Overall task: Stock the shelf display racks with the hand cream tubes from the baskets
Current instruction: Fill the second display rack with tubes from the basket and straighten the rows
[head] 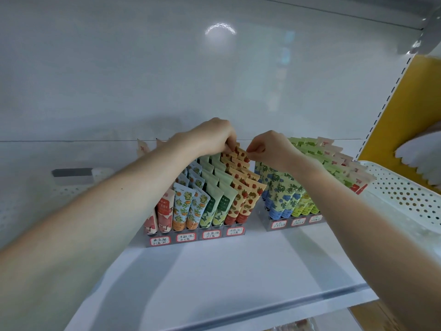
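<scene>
Your arms reach up from the lower corners of the frame and meet just above centre, over the back of the left rack (195, 238), a clear stepped stand on the white shelf (214, 278). Your left hand (212, 137) has its fingers curled down and pinches the upper left corner of the strawberry tube (241, 154), the rearmost and highest tube in that rack's right-hand column. Your right hand (272, 149) pinches the same tube's crimped top edge at its right corner between thumb and forefinger, with the other fingers tucked in. The tube stands crimped end up, leaning back like the strawberry tubes stepped down in front of it. Left of that column run the green tubes (216, 201), then the blue tubes with orange fruit (182, 206), then the red-and-white tubes (164, 211) at the rack's left end. Each column has a red-bordered handwritten label (235, 231) at its foot. Just right of centre, parted from the first by a narrow gap, stands the right rack (296, 222). It holds yellow tubes with blue flowers (281, 187), lime-green tubes (306, 205) and paler ones partly hidden behind your right forearm. At the right edge sits a white perforated basket (405, 194) in front of a yellow panel (405, 103); its contents are not visible from this angle.
</scene>
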A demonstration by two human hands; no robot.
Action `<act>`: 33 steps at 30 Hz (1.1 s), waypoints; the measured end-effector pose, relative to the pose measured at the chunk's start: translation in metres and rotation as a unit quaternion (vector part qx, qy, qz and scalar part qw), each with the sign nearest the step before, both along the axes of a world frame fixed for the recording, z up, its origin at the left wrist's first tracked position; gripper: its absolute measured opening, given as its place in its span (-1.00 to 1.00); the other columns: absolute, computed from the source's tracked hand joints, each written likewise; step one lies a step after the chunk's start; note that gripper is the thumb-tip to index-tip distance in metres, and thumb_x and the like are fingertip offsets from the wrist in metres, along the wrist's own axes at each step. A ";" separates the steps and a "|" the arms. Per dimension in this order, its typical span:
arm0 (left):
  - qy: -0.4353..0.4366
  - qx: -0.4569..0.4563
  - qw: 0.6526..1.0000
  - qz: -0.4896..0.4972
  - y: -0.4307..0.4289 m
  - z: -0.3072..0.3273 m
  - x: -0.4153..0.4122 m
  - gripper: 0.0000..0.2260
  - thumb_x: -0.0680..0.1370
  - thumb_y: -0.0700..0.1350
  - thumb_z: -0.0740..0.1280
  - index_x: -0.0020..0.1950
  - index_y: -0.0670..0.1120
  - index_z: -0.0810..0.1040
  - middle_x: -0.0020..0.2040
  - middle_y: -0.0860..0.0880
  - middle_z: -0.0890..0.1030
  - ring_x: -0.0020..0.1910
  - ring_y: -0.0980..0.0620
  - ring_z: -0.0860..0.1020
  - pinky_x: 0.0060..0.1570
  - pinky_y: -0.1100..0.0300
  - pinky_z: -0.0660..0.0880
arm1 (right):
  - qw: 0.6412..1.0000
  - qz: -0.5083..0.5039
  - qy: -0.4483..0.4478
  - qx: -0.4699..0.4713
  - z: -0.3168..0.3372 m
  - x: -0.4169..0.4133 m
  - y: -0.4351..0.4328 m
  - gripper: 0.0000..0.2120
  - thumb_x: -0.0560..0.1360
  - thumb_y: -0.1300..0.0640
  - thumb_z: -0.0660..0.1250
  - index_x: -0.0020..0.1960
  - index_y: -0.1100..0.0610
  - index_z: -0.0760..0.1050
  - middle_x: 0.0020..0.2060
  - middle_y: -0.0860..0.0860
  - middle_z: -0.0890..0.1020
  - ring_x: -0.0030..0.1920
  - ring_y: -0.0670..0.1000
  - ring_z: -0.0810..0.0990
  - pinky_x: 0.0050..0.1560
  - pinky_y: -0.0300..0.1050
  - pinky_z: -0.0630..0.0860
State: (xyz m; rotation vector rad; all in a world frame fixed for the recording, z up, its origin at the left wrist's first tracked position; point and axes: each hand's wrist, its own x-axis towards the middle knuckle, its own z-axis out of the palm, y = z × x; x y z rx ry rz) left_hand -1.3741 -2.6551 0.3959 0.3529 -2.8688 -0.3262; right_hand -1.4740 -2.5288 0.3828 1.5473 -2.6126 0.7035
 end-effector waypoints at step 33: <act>0.114 0.002 0.993 0.035 -0.023 0.016 0.007 -0.82 0.54 -0.27 0.30 0.10 -0.23 0.61 0.09 -0.14 0.62 0.05 -0.04 0.56 0.07 0.23 0.40 | 0.997 -0.008 -0.008 -0.076 0.011 -0.010 -0.009 -0.82 0.54 0.22 0.26 0.09 0.22 0.58 0.01 0.08 0.62 -0.09 -0.05 0.49 -0.08 -0.22 0.39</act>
